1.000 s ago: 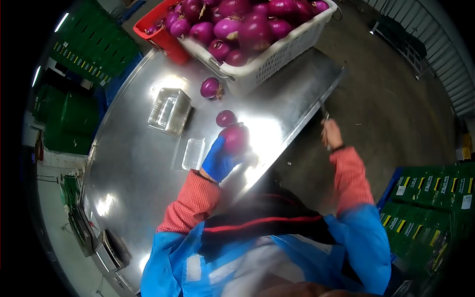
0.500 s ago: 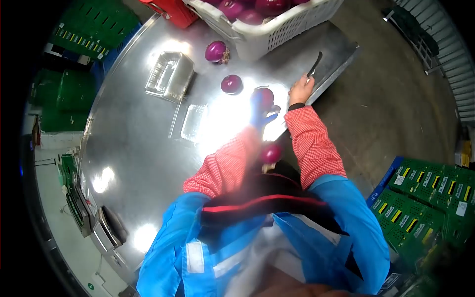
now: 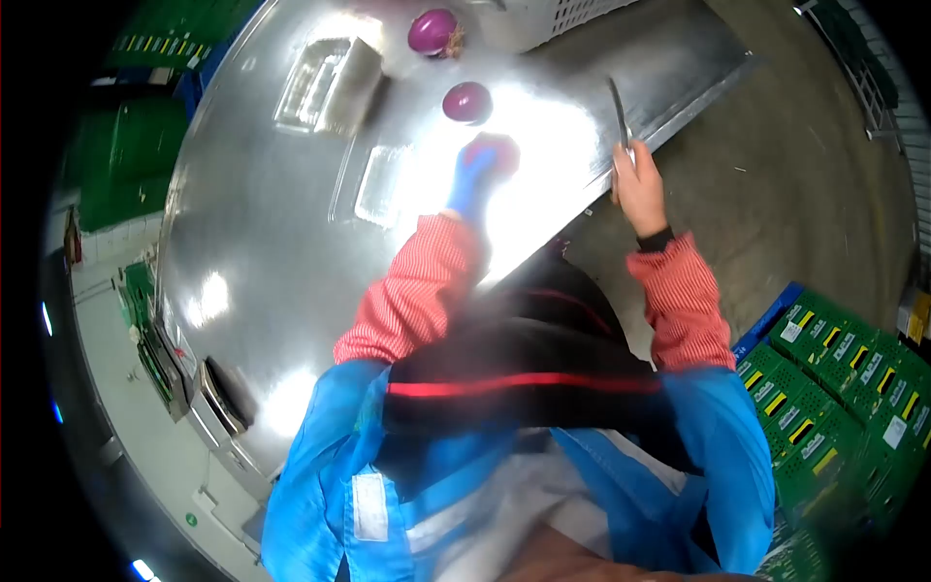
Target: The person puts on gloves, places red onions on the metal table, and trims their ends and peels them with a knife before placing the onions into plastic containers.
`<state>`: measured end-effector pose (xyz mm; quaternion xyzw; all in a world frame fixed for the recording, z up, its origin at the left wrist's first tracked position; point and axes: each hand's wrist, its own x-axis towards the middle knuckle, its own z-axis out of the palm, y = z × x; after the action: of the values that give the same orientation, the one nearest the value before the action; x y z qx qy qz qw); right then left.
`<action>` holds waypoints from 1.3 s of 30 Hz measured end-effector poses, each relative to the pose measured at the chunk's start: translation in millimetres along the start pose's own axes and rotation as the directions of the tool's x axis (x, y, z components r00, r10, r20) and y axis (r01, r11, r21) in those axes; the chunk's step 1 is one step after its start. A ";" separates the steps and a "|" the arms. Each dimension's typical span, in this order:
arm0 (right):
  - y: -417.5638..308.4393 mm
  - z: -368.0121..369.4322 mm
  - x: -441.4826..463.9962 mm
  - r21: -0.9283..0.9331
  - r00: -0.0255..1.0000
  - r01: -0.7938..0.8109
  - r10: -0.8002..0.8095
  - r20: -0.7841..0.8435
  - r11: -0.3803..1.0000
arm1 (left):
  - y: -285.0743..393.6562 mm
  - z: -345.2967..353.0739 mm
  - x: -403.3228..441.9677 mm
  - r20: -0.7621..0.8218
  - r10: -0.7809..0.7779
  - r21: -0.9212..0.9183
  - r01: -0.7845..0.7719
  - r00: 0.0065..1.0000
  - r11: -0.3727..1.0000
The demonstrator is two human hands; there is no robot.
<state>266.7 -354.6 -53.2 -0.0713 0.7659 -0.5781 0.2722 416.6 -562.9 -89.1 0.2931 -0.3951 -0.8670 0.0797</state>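
Observation:
My left hand, in a blue glove, is closed on a red onion over the bright glare on the metal table; both are blurred. My right hand is bare and grips a knife, its dark curved blade pointing up and away over the table's right edge. Just beyond the held onion lies a smooth red onion. Farther back sits another onion with dry roots. An empty clear plastic tray and a flat clear piece are left of the onions.
The corner of a white basket shows at the top. Green crates stand on the floor at the right, with more green crates at the left. A metal box-like object is at the table's lower left.
The view has tilted down, so the basket mostly leaves the frame. My right hand came over the table with the knife, then drew back right. An onion seen falling near my body is out of sight.

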 end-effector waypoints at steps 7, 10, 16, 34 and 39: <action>2.1 -44.5 -99.6 0.278 0.776 -0.574 0.402 0.486 0.770 | 1.1 7.8 -14.8 0.094 -0.027 0.051 0.022 0.995 0.998; 23.1 -36.4 -100.5 0.304 0.776 -0.578 0.394 0.493 0.757 | -15.2 -2.6 -6.1 0.031 -0.018 0.009 0.018 0.999 1.000; 50.9 -100.6 -7.0 0.287 0.958 -0.286 0.275 0.079 0.914 | -45.4 -41.4 21.3 0.204 0.081 0.170 -0.117 0.976 0.979; 55.6 16.6 -164.2 -0.799 0.907 0.380 -0.357 0.223 0.466 | -31.1 -37.9 18.7 0.316 -0.015 0.206 -0.053 0.949 0.977; 59.1 2.2 -170.2 0.275 0.829 -0.316 0.123 0.546 0.908 | -12.3 18.1 -9.5 0.315 0.131 0.267 -0.220 0.940 0.938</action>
<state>423.2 -265.3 -51.3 -0.0834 0.5506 -0.6297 0.5416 415.1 -539.5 -84.5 0.1337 -0.5536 -0.8203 0.0531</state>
